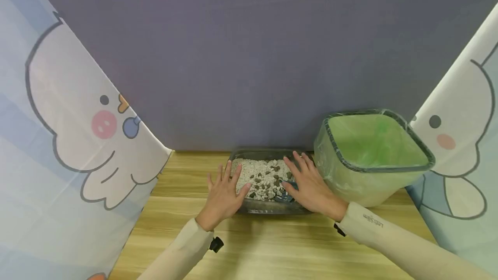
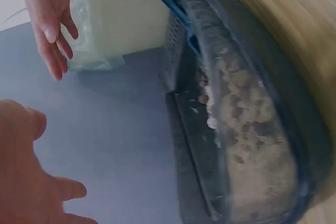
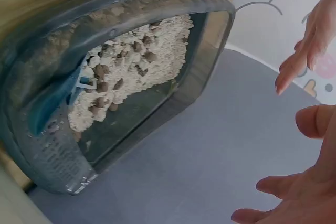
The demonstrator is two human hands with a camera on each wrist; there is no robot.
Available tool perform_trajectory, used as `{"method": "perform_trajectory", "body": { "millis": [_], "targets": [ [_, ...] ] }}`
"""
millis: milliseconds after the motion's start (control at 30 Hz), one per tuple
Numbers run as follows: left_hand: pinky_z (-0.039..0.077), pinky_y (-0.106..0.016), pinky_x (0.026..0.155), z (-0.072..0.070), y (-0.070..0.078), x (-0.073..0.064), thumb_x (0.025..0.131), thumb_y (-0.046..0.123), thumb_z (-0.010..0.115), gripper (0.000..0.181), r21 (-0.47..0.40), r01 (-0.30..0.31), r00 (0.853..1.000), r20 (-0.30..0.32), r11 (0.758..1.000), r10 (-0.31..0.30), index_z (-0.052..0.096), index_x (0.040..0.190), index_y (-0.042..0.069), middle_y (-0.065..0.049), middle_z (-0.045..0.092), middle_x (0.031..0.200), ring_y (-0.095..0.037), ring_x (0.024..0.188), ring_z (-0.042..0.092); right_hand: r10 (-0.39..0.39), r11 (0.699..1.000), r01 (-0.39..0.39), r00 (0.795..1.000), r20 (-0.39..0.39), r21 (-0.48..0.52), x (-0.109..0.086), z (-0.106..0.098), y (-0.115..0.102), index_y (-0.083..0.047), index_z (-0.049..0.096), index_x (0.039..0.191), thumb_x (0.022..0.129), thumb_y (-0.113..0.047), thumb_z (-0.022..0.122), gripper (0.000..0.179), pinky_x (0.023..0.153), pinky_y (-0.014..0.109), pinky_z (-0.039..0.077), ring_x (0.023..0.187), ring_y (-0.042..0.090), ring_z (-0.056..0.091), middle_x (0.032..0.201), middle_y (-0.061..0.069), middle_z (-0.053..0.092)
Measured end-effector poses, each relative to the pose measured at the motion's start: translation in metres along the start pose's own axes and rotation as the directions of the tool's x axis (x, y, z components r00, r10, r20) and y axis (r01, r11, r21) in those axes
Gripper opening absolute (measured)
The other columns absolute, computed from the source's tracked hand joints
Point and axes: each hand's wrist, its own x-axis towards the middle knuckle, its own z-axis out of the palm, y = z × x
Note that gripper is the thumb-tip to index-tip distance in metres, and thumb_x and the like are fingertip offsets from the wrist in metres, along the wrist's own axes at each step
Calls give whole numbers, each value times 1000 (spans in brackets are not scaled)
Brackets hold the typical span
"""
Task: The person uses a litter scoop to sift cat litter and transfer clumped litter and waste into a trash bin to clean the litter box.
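A dark see-through litter box [image 1: 268, 208] stands on the wooden table against the back wall. Pale litter [image 1: 249, 165] with several brown clumps covers its floor. At the box's right end lies a blue litter scoop [image 3: 50, 103]; its handle [image 2: 168, 1] sticks up past the rim in the left wrist view. Over the left end of the box is my left hand [image 1: 222, 198], palm down with fingers spread and holding nothing. My right hand [image 1: 313, 189], also spread and free of any object, is above the right end near the scoop, partly covering that corner in the head view.
Right of the box stands a pale bin [image 1: 350, 185] lined with a clear greenish bag [image 1: 373, 141], close to my right hand. A grey wall [image 1: 249, 64] rises behind, and printed cartoon curtains [image 1: 70, 111] hang at both sides. The wooden table [image 1: 280, 249] reaches toward me.
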Motion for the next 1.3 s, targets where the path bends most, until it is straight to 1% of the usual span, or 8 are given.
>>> {"method": "perform_trajectory", "body": {
  "millis": [167,300,500,700,833,967,1100,1300],
  "targets": [
    [24,-63,93,20,-22,2,97,46,43,58,-102,17,997,-71,995,-24,45,135,3,-21,40,137,-43,124,34,76,995,-81,992,104,50,-4,13,9,-6,45,139,96,-28,55,50,90,49,40,116,34,43,126,17,48],
    [38,-55,83,42,-51,7,98,33,47,46,-221,91,990,-87,971,-113,46,126,-4,-23,46,119,-40,107,44,141,990,-143,971,194,-4,-11,26,22,-1,53,129,93,-19,61,41,84,47,41,103,34,47,112,15,52],
    [44,-50,80,76,-91,1,102,44,31,62,-426,322,946,106,845,-307,37,132,-10,-27,44,116,-36,99,51,218,976,-206,941,258,-74,-18,41,40,0,59,123,88,-12,66,38,82,55,37,98,40,46,109,20,53],
    [45,-46,78,95,-99,-2,102,46,27,62,-535,351,936,199,769,-290,37,136,-5,-20,51,113,-29,96,54,157,987,-144,953,259,-71,-15,45,48,5,62,114,82,1,66,32,82,52,42,93,39,54,100,20,60],
    [47,-40,71,96,-97,1,102,48,29,66,-560,330,944,200,760,-263,29,142,-5,-16,54,106,-23,82,57,166,985,-170,949,270,-10,-5,46,45,10,58,118,88,2,59,31,79,47,46,96,37,54,108,25,57],
    [45,-36,65,96,-97,2,102,48,30,69,-556,307,951,194,772,-239,23,144,-6,-13,52,96,-19,72,52,127,991,-133,979,160,24,7,50,36,11,58,118,87,6,58,32,66,38,45,82,27,52,99,18,53],
    [44,-41,72,97,-97,3,102,48,29,67,-525,295,955,179,798,-235,23,145,-3,-16,50,103,-22,79,51,101,993,-104,992,70,46,13,49,31,10,58,120,85,9,59,35,59,32,40,69,18,44,91,12,44],
    [39,-56,89,99,-96,3,100,52,27,67,-511,294,956,169,808,-241,23,148,5,-28,41,131,-41,109,50,156,986,-163,980,126,45,12,36,28,8,54,125,92,-1,59,35,54,29,39,65,16,45,96,15,46]
  ]
}}
